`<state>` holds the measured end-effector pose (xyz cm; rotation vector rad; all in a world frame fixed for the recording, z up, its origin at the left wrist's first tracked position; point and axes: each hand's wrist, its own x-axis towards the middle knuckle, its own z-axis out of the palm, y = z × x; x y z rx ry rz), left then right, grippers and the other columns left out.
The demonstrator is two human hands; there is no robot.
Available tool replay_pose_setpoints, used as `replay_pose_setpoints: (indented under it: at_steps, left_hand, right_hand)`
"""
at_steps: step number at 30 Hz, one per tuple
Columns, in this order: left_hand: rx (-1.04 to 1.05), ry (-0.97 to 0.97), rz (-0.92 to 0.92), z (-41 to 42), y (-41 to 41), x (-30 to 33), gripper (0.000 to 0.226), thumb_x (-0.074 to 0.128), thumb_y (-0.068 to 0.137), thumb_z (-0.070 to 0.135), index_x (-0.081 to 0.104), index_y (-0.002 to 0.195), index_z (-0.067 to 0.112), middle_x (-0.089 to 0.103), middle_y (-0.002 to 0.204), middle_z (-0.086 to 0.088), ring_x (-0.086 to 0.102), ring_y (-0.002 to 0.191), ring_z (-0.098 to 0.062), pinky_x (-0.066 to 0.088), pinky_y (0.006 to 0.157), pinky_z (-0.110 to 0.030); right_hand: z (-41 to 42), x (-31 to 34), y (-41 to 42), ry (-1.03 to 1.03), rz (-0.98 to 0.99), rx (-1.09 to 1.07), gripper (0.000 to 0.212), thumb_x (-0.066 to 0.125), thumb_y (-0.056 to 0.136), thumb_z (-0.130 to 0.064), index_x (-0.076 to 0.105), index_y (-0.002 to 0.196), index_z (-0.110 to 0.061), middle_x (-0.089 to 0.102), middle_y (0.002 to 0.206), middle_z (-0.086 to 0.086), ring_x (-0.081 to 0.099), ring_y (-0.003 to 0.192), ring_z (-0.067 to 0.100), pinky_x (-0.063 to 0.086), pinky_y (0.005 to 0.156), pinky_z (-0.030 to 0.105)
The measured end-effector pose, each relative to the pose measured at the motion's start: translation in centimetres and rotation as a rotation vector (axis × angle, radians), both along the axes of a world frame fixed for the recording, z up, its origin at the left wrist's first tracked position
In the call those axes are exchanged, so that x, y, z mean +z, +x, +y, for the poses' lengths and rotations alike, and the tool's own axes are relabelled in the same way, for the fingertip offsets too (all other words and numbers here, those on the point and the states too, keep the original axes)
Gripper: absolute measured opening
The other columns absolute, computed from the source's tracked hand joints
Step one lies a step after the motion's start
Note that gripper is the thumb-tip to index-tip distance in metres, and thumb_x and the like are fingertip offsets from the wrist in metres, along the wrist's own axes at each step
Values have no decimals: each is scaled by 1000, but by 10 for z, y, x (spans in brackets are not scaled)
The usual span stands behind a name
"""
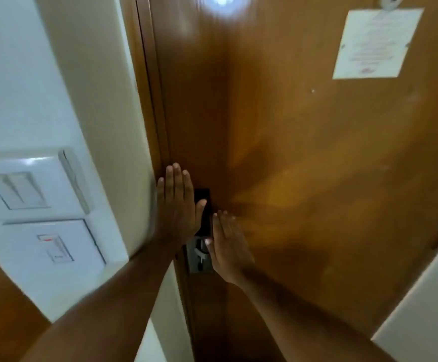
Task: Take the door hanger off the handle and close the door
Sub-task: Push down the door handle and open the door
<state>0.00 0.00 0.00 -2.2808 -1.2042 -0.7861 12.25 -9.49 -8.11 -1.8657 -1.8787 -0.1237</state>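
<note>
The brown wooden door [304,158] fills the middle and right of the head view and sits against its frame [150,82]. My left hand [177,205] lies flat and open on the door by its left edge, partly over a black lock plate [204,195]. My right hand [228,244] is flat and open on the door just right of the metal handle plate [198,257]. The lever is mostly hidden by my right hand. No door hanger is in view, and neither hand holds anything.
A white wall [42,74] stands left of the frame with a light switch [16,189] and a card-slot panel [55,246]. A paper notice [374,43] is stuck high on the door. Another white surface [421,296] is at the lower right.
</note>
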Motion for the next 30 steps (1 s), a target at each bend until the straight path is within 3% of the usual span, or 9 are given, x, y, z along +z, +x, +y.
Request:
replay_pose_setpoints:
  at_steps: [1,2,3,5,8,13,18,24,30]
  left_hand:
    - [4,6,-18,2,4,2,80,28,99,49,17,152,-9,21,160,-35,17,150,-47,10,121,-55]
    - [-6,23,-37,3,6,2,80,27,98,49,18,152,-9,21,160,-34,16,150,-46,7,121,-53]
    - [-21,29,-52,6,10,4,80,26,99,49,18,152,-9,20,160,-34,16,150,-46,5,121,-51]
    - [-38,-10,-66,12,13,-5,79,25,100,49,17,152,-9,17,161,-34,13,151,-45,3,121,-49]
    - [-83,-26,-95,15,11,-16,77,23,101,48,16,153,-9,15,162,-33,10,151,-43,5,122,-49]
    - [-48,-19,-96,19,14,-15,78,21,102,51,9,153,-7,11,164,-29,8,152,-40,7,122,-50]
    - [-39,-17,-85,13,15,-15,77,25,102,49,12,153,-7,14,163,-30,10,152,-40,8,122,-48]
    - [-29,-4,-87,-12,6,-16,75,15,103,49,16,152,-8,19,161,-31,15,151,-42,13,122,-50]
    - [-114,4,-207,-49,-4,-20,73,25,105,45,20,150,-11,26,157,-36,23,148,-47,17,121,-53]
  right_hand:
    - [0,-7,-2,30,43,9,57,31,106,-42,26,152,-9,49,146,16,50,131,33,44,109,41]
    - [1,-15,-4,51,58,3,48,36,107,-41,37,145,-12,62,124,11,61,103,23,53,84,31]
    - [2,-21,-4,50,17,-14,40,39,106,-43,48,133,-14,65,101,5,58,80,15,47,65,24]
    - [13,-39,-9,-27,-74,-45,42,35,105,-51,62,102,-19,56,71,-5,50,57,11,37,50,25]
    - [29,-43,-12,-63,-72,-147,57,26,102,-60,50,66,-22,42,50,-8,52,46,15,37,48,24]
    - [32,-61,-17,85,131,-150,61,45,102,-55,36,50,-24,39,43,-10,44,34,14,27,47,19]
    - [28,-59,-19,76,176,-168,63,57,99,-51,35,47,-23,31,40,-12,35,33,11,20,48,16]
    - [8,-53,-24,-65,104,-151,64,36,103,-60,45,54,-19,43,47,-8,46,43,13,30,50,23]
    - [-35,-37,-34,-98,-66,-126,69,27,102,-64,46,55,-18,44,47,-6,36,39,9,25,51,22]
